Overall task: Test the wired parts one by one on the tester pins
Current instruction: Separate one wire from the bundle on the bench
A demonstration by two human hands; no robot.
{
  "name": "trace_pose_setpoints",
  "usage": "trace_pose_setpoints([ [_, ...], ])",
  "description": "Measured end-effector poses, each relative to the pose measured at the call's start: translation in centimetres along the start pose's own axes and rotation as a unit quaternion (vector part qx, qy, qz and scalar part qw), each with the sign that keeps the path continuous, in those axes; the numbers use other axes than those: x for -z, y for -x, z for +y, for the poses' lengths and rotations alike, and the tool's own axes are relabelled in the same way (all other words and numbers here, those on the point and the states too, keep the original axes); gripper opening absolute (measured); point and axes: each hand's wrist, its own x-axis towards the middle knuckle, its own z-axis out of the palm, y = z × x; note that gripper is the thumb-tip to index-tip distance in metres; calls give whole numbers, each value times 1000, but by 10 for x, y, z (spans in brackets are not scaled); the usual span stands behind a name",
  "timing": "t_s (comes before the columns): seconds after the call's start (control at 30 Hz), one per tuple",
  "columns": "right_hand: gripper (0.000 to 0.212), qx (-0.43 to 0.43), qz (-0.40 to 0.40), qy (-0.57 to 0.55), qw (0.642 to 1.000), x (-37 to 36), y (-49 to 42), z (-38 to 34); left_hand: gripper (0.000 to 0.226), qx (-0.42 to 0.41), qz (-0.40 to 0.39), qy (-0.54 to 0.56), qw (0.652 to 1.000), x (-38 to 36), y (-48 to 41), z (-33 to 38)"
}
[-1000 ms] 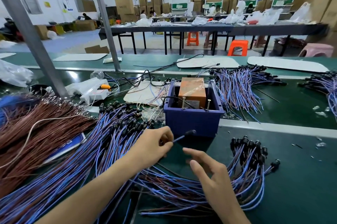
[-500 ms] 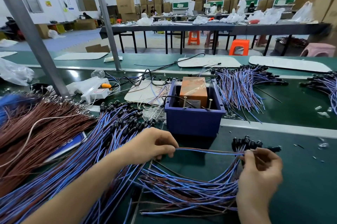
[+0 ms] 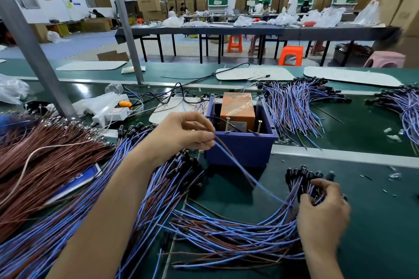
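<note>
Pinching the free end of one wire (image 3: 238, 165) between thumb and fingertips, the left hand (image 3: 181, 133) held it just beside the top of the tester (image 3: 240, 151). The end was close to the left pin (image 3: 227, 125) but, as far as could be seen, not yet touching it. The wire ran straight down and rightward to the right hand (image 3: 322, 210), whose fingers were curled in among the black heads (image 3: 301, 173) of the front bundle (image 3: 226, 233). That hand gripped the cluster, though which single head it held could not be told. The right pin (image 3: 259, 127) stood bare. Both pins rose upright at the tester's near edge, in front of the orange block (image 3: 237, 108) inside it. The front bundle lay on the belt (image 3: 374, 233) on the near side of the tester, its wires fanned toward the person.

By my reading, one test was only starting: a part was singled out and lifted, but its ends were not on the pins. Much seemed left. The front bundle held dozens of parts, and a far larger left pile (image 3: 68, 222) spread under the left forearm, next to the brown wires (image 3: 45, 160). Two far piles (image 3: 292, 108) lay beyond the tester to the right. They might have been the tested parts, but nothing showed whether they were.
</note>
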Motion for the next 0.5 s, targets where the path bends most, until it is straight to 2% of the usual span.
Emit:
trace_pose_setpoints([
  [0.1,31,49,-9,66,997,1,5,-8,15,19,-10,78,997,-14,-3,-8],
  [0.17,31,153,-35,-1,988,0,15,-17,14,29,-15,94,995,-21,-5,-15],
  [0.23,29,262,-108,-74,956,-2,29,-26,12,37,-24,95,995,-28,-5,-20],
  [0.3,32,329,-176,-86,924,-7,43,-30,11,39,-34,93,994,-35,-5,-24],
  [0.37,35,349,-205,-86,910,-12,51,-29,12,44,-35,107,993,-40,-4,-27],
  [0.5,36,337,-194,-122,913,-13,50,-26,12,68,-29,156,985,-47,-5,-32],
])
